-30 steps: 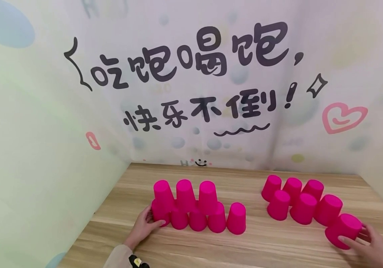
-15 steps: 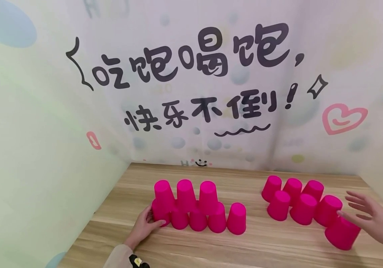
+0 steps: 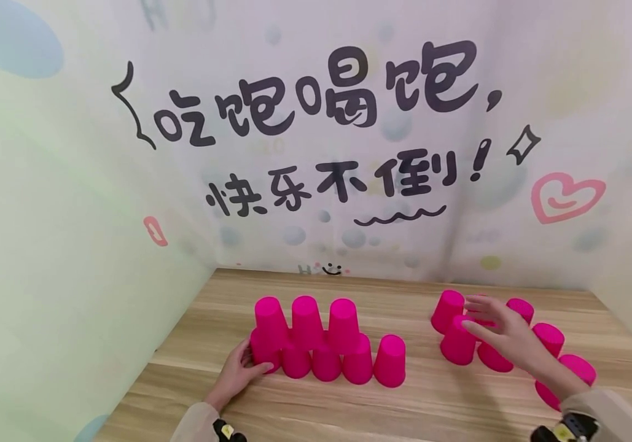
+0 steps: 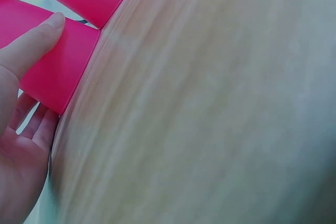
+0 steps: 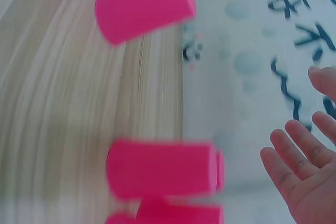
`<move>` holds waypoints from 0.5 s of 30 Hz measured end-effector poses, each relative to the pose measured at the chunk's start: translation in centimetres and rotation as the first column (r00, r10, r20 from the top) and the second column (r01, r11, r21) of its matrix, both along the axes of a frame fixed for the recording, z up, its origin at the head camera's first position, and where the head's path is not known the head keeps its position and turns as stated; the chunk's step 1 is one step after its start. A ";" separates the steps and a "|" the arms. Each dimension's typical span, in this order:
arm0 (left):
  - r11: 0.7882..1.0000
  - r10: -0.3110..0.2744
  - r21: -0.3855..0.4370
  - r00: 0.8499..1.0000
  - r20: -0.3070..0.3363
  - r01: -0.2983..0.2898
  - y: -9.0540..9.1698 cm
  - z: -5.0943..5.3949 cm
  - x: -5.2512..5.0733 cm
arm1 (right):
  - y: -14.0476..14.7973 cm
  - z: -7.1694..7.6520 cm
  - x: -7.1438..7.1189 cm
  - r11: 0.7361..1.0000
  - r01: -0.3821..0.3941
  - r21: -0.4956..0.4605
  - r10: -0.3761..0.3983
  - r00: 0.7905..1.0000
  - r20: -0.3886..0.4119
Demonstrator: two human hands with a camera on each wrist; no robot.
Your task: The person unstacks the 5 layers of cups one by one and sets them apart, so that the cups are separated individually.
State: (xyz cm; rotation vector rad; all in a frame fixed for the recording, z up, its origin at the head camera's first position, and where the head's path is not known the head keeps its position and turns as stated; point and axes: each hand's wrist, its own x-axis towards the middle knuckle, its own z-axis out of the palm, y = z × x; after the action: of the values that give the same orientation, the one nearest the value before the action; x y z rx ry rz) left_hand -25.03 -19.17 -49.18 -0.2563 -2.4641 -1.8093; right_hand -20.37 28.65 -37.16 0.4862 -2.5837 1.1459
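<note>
Pink cups stand upside down in two groups. In the head view's left group, three upper cups (image 3: 306, 322) rest on a row of several lower ones. My left hand (image 3: 238, 376) grips the leftmost lower cup (image 3: 263, 353), thumb across its near side; the left wrist view also shows this hand (image 4: 21, 161) around the cup (image 4: 63, 66). Over the right group hovers my right hand (image 3: 506, 334), fingers extended, beside a front cup (image 3: 457, 344) and partly hiding those behind. The right wrist view shows this hand (image 5: 310, 177) holding nothing, away from a cup (image 5: 163, 169).
A wooden table (image 3: 349, 414) carries both groups, with a gap between them. Behind it hangs a pale cloth (image 3: 293, 245) printed with black characters and a pink heart. The right group's nearest cup (image 3: 580, 370) is partly behind my right forearm.
My right hand let go of the nearest right-hand cup, rose, and moved left and away over the group. My left hand keeps its grip in the same place.
</note>
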 end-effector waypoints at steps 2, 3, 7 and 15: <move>1.000 0.000 -0.004 1.000 -0.002 0.000 0.0 0.1 0.1 | -1.5 0.2 -0.7 0.999 -0.049 -0.013 0.049 0.999 -0.007; 1.000 0.000 -0.008 1.000 -0.004 0.000 0.0 0.1 0.1 | -2.2 0.3 -0.9 0.998 -0.067 -0.017 0.066 0.998 -0.009; 1.000 0.003 -0.016 1.000 -0.018 -0.003 0.0 0.1 0.2 | -5.3 0.4 -2.1 0.987 -0.151 -0.057 0.150 0.988 -0.017; 1.000 0.001 -0.004 1.000 0.005 -0.001 0.0 0.0 0.2 | -10.9 0.7 -3.4 0.949 -0.281 -0.141 0.293 0.953 0.073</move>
State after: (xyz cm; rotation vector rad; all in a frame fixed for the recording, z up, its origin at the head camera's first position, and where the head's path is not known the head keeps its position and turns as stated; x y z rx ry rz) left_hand -24.85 -19.18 -49.14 -0.2520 -2.4706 -1.8072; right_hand -23.81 17.72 -36.51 0.8186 -2.5537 1.4516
